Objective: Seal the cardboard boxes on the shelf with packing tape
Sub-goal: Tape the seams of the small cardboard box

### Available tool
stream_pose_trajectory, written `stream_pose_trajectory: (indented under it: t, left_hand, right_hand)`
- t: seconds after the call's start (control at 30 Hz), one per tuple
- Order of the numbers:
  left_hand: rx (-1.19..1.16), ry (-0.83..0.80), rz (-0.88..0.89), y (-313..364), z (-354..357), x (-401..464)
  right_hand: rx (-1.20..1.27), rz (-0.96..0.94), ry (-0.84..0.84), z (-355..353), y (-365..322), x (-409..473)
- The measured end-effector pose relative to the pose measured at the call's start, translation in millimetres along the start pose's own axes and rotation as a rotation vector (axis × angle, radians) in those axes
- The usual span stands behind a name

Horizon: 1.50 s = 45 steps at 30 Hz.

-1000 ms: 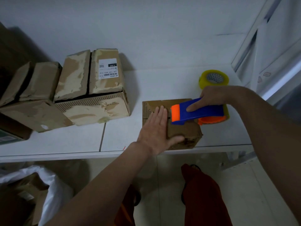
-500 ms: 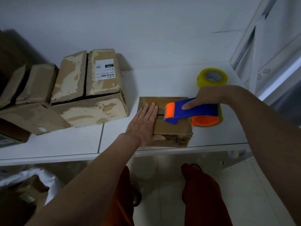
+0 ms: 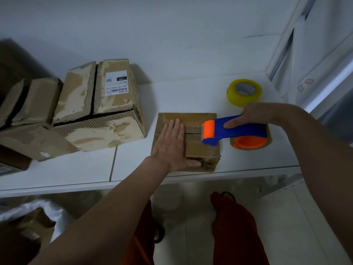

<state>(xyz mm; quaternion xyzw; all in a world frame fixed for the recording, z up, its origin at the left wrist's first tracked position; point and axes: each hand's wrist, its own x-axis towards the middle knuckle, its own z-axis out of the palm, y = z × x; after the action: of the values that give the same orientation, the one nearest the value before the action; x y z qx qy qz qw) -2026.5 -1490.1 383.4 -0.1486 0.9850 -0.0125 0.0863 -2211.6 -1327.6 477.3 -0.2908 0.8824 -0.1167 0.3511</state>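
Observation:
A small brown cardboard box sits near the front edge of the white shelf. My left hand lies flat on its left half, fingers straight, thumb along the front edge. My right hand grips a blue and orange tape dispenser, index finger stretched along its top. The dispenser's orange nose rests on the right part of the box top, over the flap seam. Its tape roll hangs past the box's right side.
A larger worn box with a white label stands left of the small one, its top flaps parted. Another open box lies further left. A spare yellow tape roll sits at the back right. A white bag lies below the shelf.
The dispenser has slid a little to the right along the box top, away from my left hand. My left hand stays pressed on the box. The view has shifted slightly.

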Motion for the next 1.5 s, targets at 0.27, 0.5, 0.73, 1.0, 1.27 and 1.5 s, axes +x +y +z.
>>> stream_pose_trajectory:
  t: [0.27,0.5,0.73,1.0,1.27,1.5]
  left_hand:
    - [-0.094,0.061,-0.047,44,5,12]
    - [-0.141,0.154,-0.092,43,9,13]
    - [-0.130,0.120,-0.101,44,9,14]
    - [-0.087,0.069,-0.086,50,-1,17]
    - [-0.108,0.009,-0.026,60,-3,37]
    - [-0.115,-0.005,0.057,32,-1,33]
  right_hand:
    - [-0.022,-0.007,-0.078,-3,-3,2]
    - [-0.005,-0.059,-0.059,-21,-4,3]
    - [0.019,0.001,-0.060,-34,28,-3]
    - [0.129,-0.039,-0.050,-14,52,10]
    - [0.251,-0.048,-0.149,-2,59,15]
    - [0.402,-0.043,-0.280,37,46,22]
